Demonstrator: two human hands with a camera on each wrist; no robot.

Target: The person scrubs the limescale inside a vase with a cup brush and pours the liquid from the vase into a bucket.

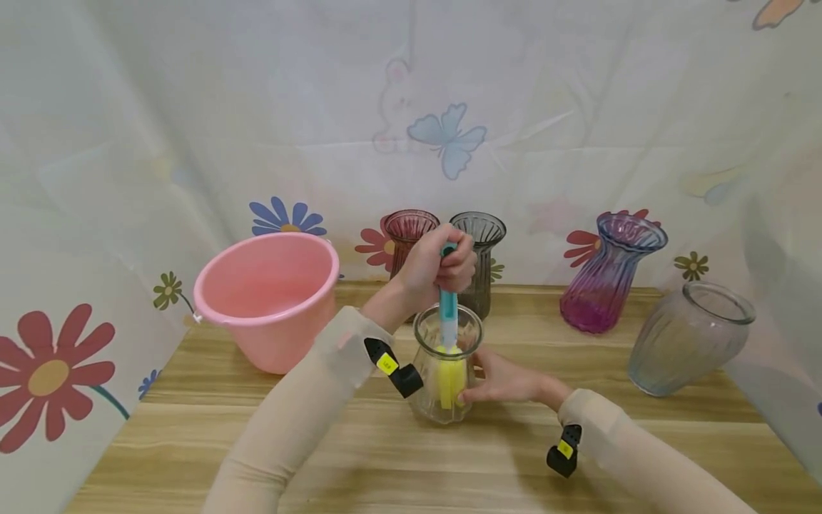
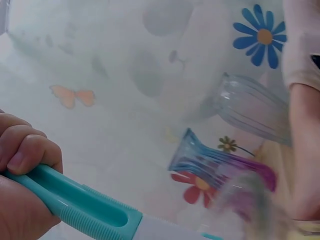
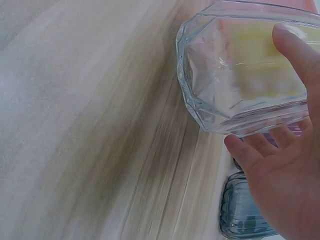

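Observation:
My left hand (image 1: 439, 265) grips the teal handle (image 1: 448, 305) of a sponge brush from above, fingers curled round it. The brush points down through the mouth of a clear glass vase (image 1: 422, 400), and its yellow sponge head (image 1: 452, 382) is inside the glass. Low on the vase's right side, my right hand (image 1: 507, 378) holds it between thumb and fingers. Seen from the right wrist, the thumb (image 3: 295, 47) lies across the glass over the sponge, with the fingers on the opposite side. The left wrist view shows the ribbed handle (image 2: 95, 202) in the fist.
A pink bucket (image 1: 285, 350) stands at the left. Behind the hands are a red glass vase (image 1: 409, 228) and a grey one (image 1: 481, 278), partly hidden. To the right stand a blue-purple vase (image 1: 600, 293) and another clear vase (image 1: 687, 343), on the wooden table (image 1: 514, 464).

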